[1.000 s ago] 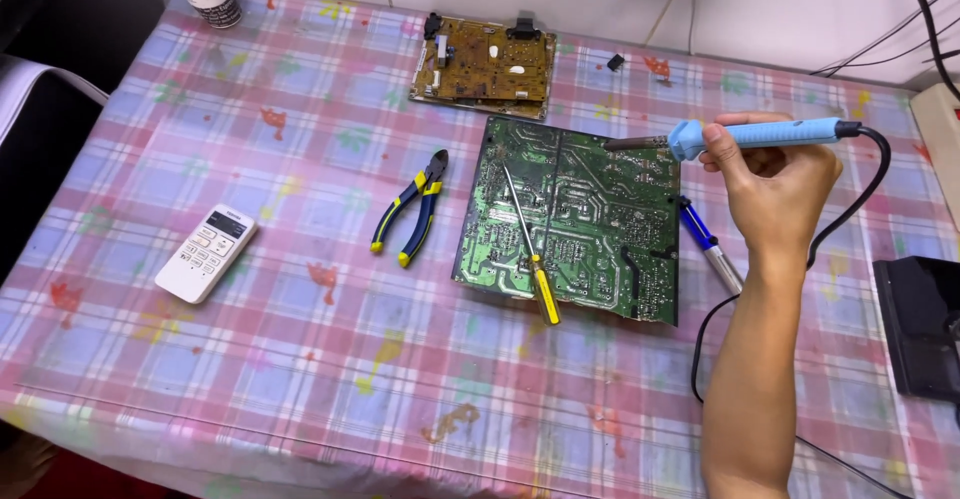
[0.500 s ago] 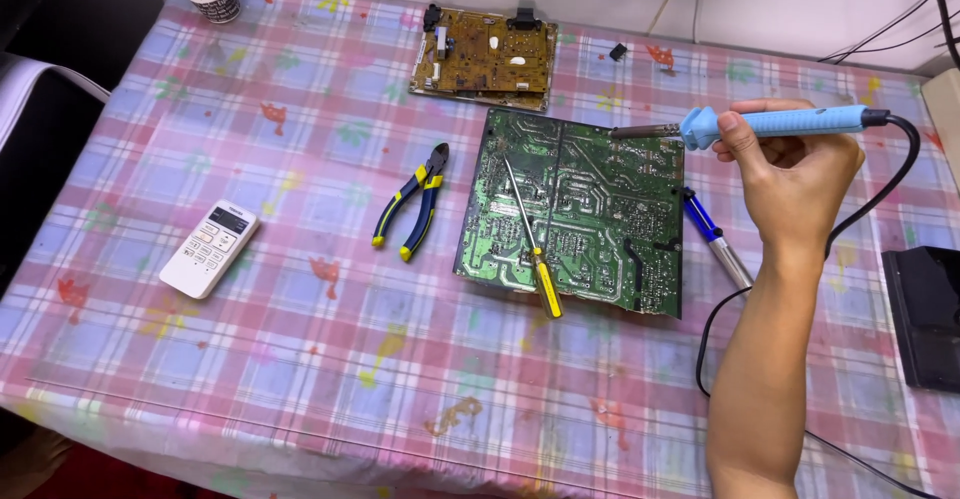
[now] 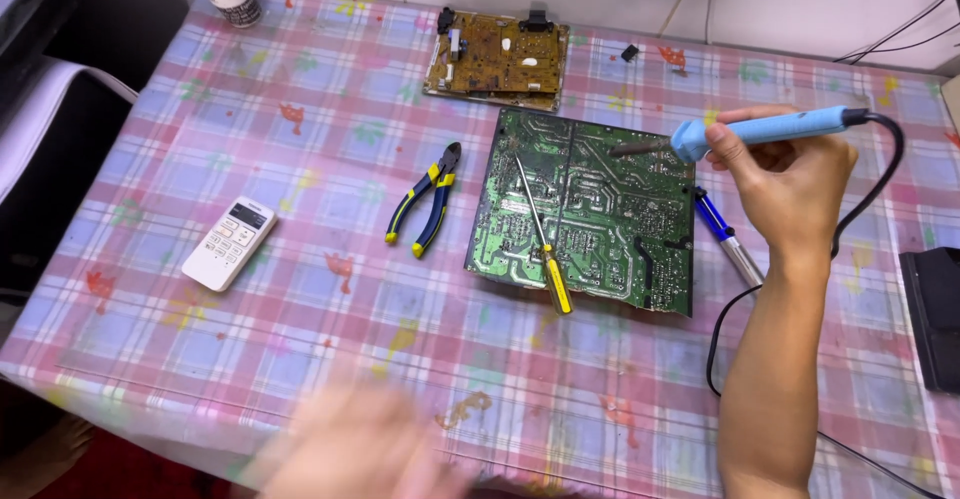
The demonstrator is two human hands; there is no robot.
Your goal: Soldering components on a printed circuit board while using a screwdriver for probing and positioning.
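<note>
Soldering iron [image 3: 760,131] sits pinched in my right hand [image 3: 790,184], fingers curled around its blue handle, tip hovering over the green circuit board [image 3: 585,209] just left of my knuckles. No joint looks touched yet. My left hand [image 3: 350,454] is a blur below, grip unreadable; 1 yellow screwdriver [image 3: 545,244] lies across the board.

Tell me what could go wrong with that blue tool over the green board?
The soldering iron in the right hand has its tip just over the green circuit board; a slip might burn it. Its cord loops near the arm and could snag. The left hand is blurred, moving.
</note>
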